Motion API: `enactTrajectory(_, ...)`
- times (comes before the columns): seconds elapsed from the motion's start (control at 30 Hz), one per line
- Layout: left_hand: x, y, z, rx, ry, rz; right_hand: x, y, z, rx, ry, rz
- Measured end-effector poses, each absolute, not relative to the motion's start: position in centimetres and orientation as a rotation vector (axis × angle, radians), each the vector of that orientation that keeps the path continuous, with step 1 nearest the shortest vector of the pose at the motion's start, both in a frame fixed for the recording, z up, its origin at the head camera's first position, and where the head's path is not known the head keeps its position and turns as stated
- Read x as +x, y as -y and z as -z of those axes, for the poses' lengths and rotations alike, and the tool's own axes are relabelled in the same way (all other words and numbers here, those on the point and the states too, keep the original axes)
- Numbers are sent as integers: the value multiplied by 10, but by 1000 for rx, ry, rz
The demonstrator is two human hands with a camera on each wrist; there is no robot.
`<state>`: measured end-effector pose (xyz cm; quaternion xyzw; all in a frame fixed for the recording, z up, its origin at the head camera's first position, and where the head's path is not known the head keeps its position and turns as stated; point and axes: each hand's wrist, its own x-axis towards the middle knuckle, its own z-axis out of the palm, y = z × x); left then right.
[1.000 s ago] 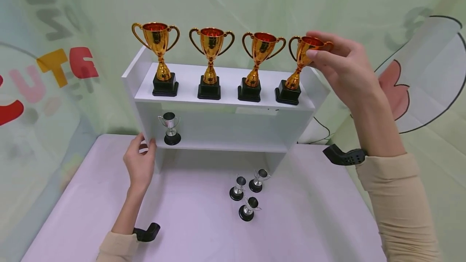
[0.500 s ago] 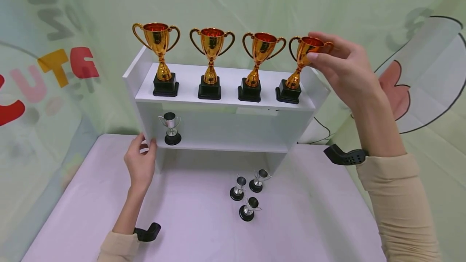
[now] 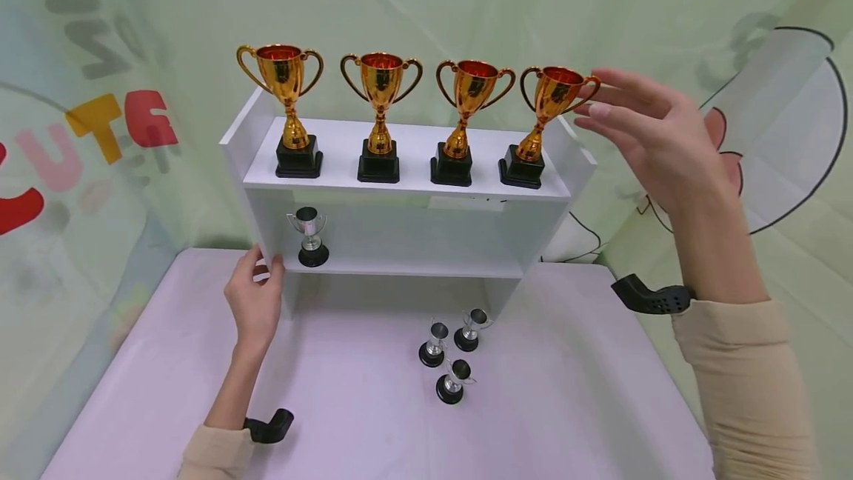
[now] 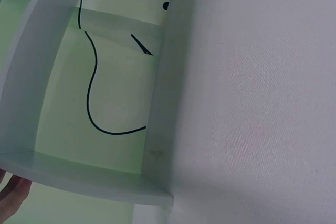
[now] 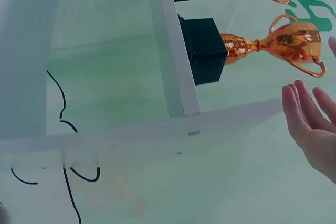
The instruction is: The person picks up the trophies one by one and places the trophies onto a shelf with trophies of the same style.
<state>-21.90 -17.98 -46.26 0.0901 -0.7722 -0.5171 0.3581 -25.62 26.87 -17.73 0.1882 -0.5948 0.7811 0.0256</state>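
On the top board of a white shelf (image 3: 406,267) four gold trophies stand in a row on black bases. My right hand (image 3: 656,128) is just right of the rightmost gold trophy (image 3: 554,95), fingers spread and holding nothing; the right wrist view shows a gap between the hand (image 5: 312,124) and that trophy (image 5: 294,43). With its fingers curled round the shelf's left side panel, my left hand (image 3: 256,302) grips the edge. Only its fingertips (image 4: 16,192) show in the left wrist view. A small silver trophy (image 3: 310,232) stands at the left of the middle board.
Three small silver trophies, among them one at the front (image 3: 455,380), stand on the white-covered table (image 3: 360,406) below the shelf's right part. A pale green curtain with printed letters hangs behind and at the sides. A thin black cable lies right of the shelf.
My right hand has let go of the rightmost gold trophy and moved a little to the right, its fingers opened. The left hand still holds the shelf's side. The head view has shifted slightly.
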Motion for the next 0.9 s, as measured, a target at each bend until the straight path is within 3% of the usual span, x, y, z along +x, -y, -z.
enactTrajectory(0.6,-218,180,462,228,1986,1346,-206,-315,216,688,1803,-2356)
enactTrajectory(0.9,-219,177,461,223,1971,1362,-173,-309,251,753,1905,-2164)
